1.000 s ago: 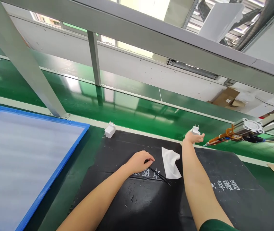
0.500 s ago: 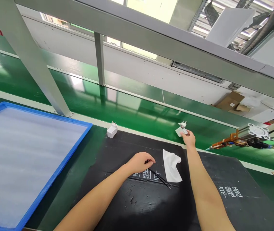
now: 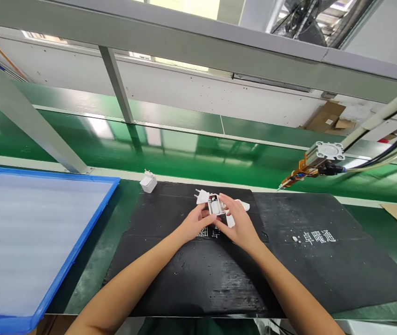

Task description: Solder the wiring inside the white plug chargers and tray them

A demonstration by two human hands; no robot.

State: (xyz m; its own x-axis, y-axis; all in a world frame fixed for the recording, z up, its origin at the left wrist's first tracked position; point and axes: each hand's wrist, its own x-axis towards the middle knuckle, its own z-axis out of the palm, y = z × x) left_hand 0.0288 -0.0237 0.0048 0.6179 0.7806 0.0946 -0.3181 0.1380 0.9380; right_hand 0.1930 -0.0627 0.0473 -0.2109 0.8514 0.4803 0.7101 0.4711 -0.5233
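Pinching the white housing point(image 3: 214, 208) from opposite sides, left hand point(image 3: 191, 226) and right hand point(image 3: 241, 225) are equally near. A pronged piece point(image 3: 203, 197) sits at its left.

Factory/assembly workshop: green conveyor belt point(image 3: 191, 144) past the counter's point(image 3: 90, 284) far edge, metal frame point(image 3: 184, 42) o/head, pneumatic dispenser point(image 3: 310, 163) w/ hoses at R.

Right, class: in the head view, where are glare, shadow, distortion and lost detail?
Head view: pale glare streaks the green surface; the window looks washed out; the black mat darkens below the right hand; the metal post leans, perhaps from lens or tilt; detail inside the white casing is too small to read.
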